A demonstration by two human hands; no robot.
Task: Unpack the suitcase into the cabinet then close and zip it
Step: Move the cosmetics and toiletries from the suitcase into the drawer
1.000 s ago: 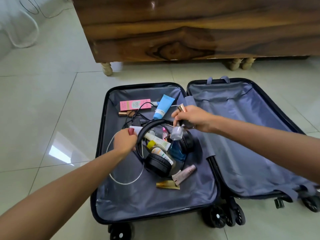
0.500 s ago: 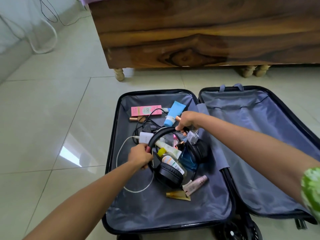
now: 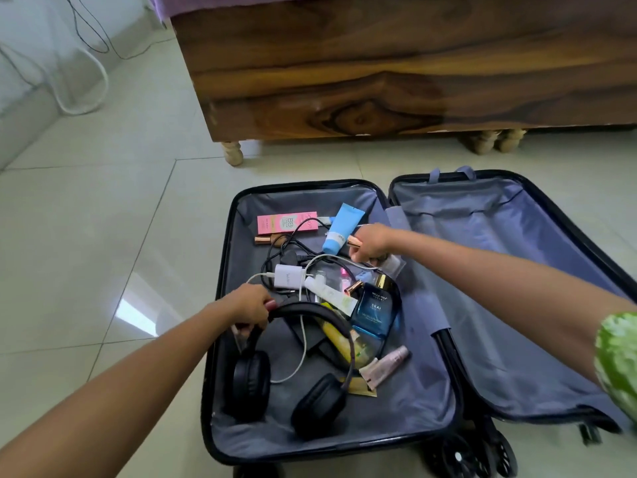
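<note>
A pale tiled floor [image 3: 103, 219] fills the room, with cables trailing along the wall at ten o'clock and a dark wooden cabinet [image 3: 379, 74] on turned legs at twelve o'clock. The suitcase [image 3: 517, 270] lies open flat on the floor at five o'clock, both halves lined in grey-blue; its right half holds nothing but lining, and its left half carries the clutter. The left hand [image 3: 250, 305] curls around the band of the black headphones [image 3: 296, 367], whose two ear cups hang towards six o'clock over a white cable. The right hand [image 3: 372, 241] is closed on small items, a rose-gold tube poking out at its nine o'clock side. Just beside it lies a blue tube [image 3: 341, 229]; a pink box [image 3: 286, 224] sits at its nine o'clock, and a blue perfume bottle [image 3: 374, 310] at its six o'clock.
</note>
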